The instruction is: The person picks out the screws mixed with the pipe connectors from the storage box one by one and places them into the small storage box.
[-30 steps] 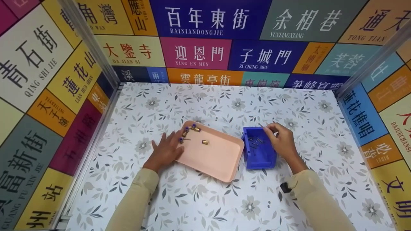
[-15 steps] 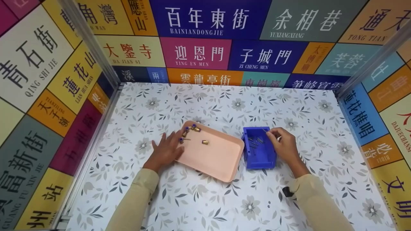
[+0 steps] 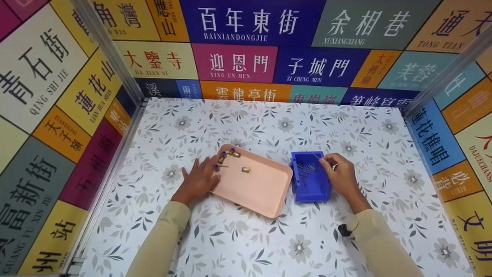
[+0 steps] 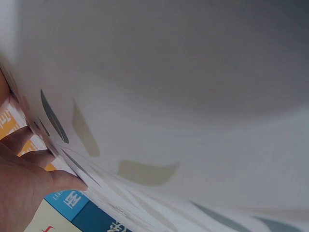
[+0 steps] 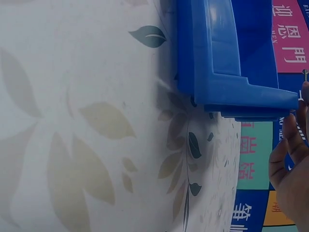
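Note:
My right hand (image 3: 340, 175) pinches a thin screw (image 3: 316, 156) between thumb and fingertips, above the right rim of the blue bin (image 3: 321, 197). In the right wrist view, the end of the screw (image 5: 305, 75) shows at the frame's right edge. Several dark screws (image 3: 303, 172) lie inside the bin. My left hand (image 3: 198, 181) rests with spread fingers at the left edge of the pink tray (image 3: 251, 192); some fingertips are over its rim. In the left wrist view, the left hand (image 4: 24, 179) has its fingers extended over the patterned surface.
Several small brass-coloured fittings with blue ends (image 3: 223, 157) lie in the tray's far left corner. One brass piece (image 3: 245, 170) sits apart from them in the tray. The bin stands against the tray's right end. Sign-covered panels (image 3: 234, 63) enclose the floral tabletop (image 3: 246, 123).
My right hand has shifted slightly right and toward me, with the screw still pinched. The left hand, tray and bin have stayed in place.

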`<control>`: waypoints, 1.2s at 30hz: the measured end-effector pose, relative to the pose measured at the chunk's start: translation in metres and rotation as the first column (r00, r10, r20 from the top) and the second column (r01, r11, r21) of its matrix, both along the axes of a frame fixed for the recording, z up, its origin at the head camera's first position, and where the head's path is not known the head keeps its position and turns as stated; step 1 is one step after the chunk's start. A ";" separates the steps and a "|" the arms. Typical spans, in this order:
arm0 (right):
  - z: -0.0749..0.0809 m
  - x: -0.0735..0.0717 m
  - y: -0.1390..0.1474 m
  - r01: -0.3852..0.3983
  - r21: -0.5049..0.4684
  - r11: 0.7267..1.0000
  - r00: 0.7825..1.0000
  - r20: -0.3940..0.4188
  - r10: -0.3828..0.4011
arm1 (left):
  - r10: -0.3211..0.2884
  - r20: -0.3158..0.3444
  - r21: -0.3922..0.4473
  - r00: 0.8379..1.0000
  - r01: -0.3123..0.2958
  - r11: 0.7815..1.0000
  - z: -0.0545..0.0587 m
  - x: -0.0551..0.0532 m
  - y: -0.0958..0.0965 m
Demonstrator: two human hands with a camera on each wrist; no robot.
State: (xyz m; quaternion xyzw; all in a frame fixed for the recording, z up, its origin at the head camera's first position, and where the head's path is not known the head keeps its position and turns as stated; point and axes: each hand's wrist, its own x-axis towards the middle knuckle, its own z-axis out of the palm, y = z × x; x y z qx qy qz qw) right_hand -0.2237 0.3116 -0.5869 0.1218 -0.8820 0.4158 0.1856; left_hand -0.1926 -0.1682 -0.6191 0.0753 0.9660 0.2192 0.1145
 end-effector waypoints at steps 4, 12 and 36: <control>-0.001 -0.001 0.000 -0.005 -0.006 1.000 1.000 -0.013 0.004 | 0.006 0.007 0.001 1.000 -0.006 1.000 0.000 0.000 0.000; -0.002 0.000 0.000 0.002 -0.006 1.000 1.000 -0.016 -0.002 | 0.000 0.011 -0.004 1.000 0.000 1.000 -0.001 -0.001 0.000; 0.013 -0.010 -0.017 -0.031 0.001 1.000 0.997 -0.075 0.031 | 0.008 0.019 -0.011 1.000 -0.008 1.000 -0.002 -0.002 0.002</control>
